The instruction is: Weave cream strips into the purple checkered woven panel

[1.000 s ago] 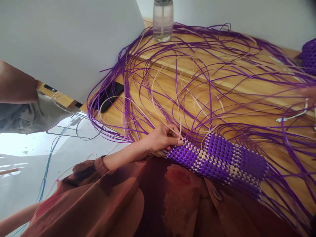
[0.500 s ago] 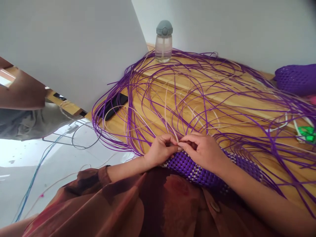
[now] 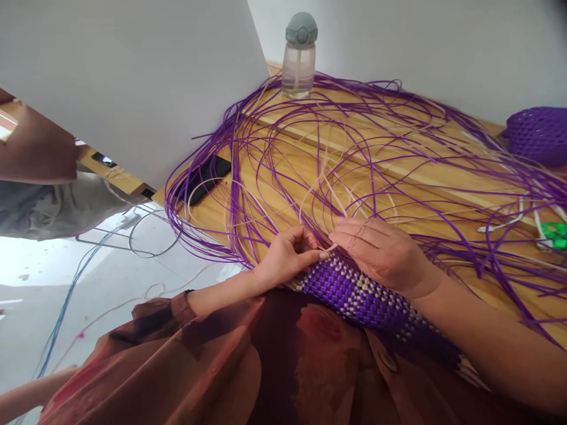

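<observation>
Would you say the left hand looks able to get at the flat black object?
Probably not directly: purple strands cross over the flat black object, and the left hand pinches the woven piece.

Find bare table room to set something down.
Little shows: a small patch of brown wooden table between the right forearm and thin purple strands. Crowded: around the left hand, right hand and purple-and-cream woven piece.
</observation>
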The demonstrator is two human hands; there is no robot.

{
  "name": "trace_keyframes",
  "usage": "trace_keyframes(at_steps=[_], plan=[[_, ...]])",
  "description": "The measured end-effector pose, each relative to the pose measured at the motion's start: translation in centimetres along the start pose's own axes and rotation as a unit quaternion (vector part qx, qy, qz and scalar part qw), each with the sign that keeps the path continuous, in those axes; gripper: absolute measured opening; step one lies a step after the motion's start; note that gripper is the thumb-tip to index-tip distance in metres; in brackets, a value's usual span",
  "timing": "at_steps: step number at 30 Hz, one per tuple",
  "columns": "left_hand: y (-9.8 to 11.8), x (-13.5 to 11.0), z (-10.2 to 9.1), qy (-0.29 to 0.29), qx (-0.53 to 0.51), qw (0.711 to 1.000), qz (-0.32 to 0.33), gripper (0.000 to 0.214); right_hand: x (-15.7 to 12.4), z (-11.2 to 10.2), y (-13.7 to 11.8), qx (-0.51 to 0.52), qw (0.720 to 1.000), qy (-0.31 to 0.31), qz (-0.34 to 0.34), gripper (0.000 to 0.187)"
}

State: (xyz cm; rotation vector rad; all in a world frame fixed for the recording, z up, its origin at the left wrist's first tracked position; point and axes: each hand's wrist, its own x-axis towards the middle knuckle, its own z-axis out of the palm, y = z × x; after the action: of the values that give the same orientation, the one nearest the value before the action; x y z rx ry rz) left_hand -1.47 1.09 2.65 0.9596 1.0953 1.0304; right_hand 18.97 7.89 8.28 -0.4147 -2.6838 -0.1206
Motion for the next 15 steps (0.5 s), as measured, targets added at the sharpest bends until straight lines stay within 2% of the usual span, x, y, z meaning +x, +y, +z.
trace_keyframes(at_steps=[3,5,7,8,9,11,12,13,14,15], plan=[[0.5,-0.1,-0.5,-0.014,0.093,0.996,-0.001,0.035,0.2,-1.2,-0.5,0.009,0.983,-0.124,0.134,0.023],[1.0,-0.1,-0.9,-0.021,0.142,0.990,0.006,0.034,0.7,-1.8,-0.9,0.045,0.954,-0.201,0.218,0.023],[1.5,-0.2,-1.3,-0.018,0.195,0.980,0.014,0.036,1.4,-2.1,-1.4,0.141,0.912,-0.247,0.296,0.026],[1.7,-0.2,-1.5,-0.019,0.223,0.975,0.015,0.038,1.7,-2.2,-1.6,0.215,0.876,-0.260,0.344,0.026],[1.9,-0.2,-1.6,-0.025,0.247,0.969,0.018,0.039,2.0,-2.1,-1.8,0.300,0.826,-0.269,0.394,0.026],[2.2,-0.3,-1.8,-0.064,0.270,0.960,0.033,0.039,2.5,-2.0,-2.1,0.447,0.708,-0.270,0.475,0.025],[2.2,-0.3,-1.8,-0.093,0.264,0.959,0.040,0.039,2.6,-1.8,-2.3,0.489,0.669,-0.260,0.495,0.025],[2.2,-0.2,-1.7,-0.121,0.246,0.961,0.043,0.038,2.7,-1.7,-2.3,0.502,0.662,-0.246,0.499,0.024],[2.1,-0.2,-1.6,-0.140,0.220,0.965,0.036,0.038,2.7,-1.6,-2.4,0.484,0.689,-0.228,0.489,0.024],[1.9,-0.1,-1.5,-0.151,0.188,0.970,0.017,0.039,2.7,-1.5,-2.4,0.442,0.740,-0.206,0.464,0.023]])
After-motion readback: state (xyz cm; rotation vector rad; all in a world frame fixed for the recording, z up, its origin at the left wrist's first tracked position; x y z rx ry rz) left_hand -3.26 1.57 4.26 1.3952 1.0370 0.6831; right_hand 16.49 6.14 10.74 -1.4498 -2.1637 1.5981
